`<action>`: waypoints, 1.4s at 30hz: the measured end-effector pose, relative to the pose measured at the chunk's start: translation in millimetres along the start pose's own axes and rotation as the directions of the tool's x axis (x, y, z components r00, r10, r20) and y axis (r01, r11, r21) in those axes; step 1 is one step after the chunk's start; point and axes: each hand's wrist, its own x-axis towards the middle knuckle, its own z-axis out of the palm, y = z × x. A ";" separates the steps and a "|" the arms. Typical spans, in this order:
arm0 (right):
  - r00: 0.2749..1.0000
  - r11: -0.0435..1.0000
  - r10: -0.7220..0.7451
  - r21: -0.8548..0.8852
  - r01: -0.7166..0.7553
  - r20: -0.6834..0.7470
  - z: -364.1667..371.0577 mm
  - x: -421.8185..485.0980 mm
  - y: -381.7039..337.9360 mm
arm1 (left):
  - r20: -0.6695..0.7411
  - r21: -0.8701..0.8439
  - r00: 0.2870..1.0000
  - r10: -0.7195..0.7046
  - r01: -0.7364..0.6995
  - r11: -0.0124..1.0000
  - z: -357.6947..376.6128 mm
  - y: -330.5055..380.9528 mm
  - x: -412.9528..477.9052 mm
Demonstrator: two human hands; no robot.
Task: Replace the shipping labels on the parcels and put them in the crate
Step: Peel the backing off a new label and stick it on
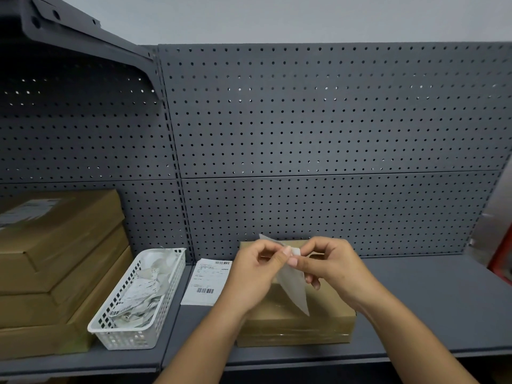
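A flat brown cardboard parcel [327,322] lies on the grey shelf in front of me. Above it, my left hand [253,275] and my right hand [329,266] both pinch the top corner of a white label sheet [295,289], which hangs down over the parcel with its blank side toward me. Fingertips of both hands meet at the sheet's upper edge. A printed shipping label [207,281] with barcodes lies flat on the shelf just left of the parcel.
A white plastic basket [133,331] holding several crumpled label scraps stands left of the printed label. Three brown parcels [55,261] are stacked at far left. Grey pegboard [318,134] backs the shelf [429,300]. A red and silver object [498,245] shows at the right edge.
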 end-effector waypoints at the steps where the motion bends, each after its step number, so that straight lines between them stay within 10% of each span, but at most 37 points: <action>1: 1.000 1.000 0.010 0.012 -0.010 0.009 -2.1 -1.9 0.8 | 0.028 0.014 1.000 0.010 -0.010 1.000 -1.4 0.4 -0.1; 28: 0.961 0.849 0.135 0.529 0.014 -0.243 31.8 -18.9 12.8 | -0.261 -0.398 0.942 -0.211 0.094 0.913 2.6 -24.7 -10.2; 37: 0.921 0.757 0.228 0.652 0.036 -0.315 31.2 -13.8 22.8 | -0.460 -0.325 0.834 -0.305 0.161 0.932 -63.1 -60.7 -11.5; 42: 0.924 0.753 0.192 0.653 0.078 -0.331 36.9 -7.6 24.7 | -0.726 0.027 0.687 0.003 0.025 0.999 -132.4 -49.2 -27.1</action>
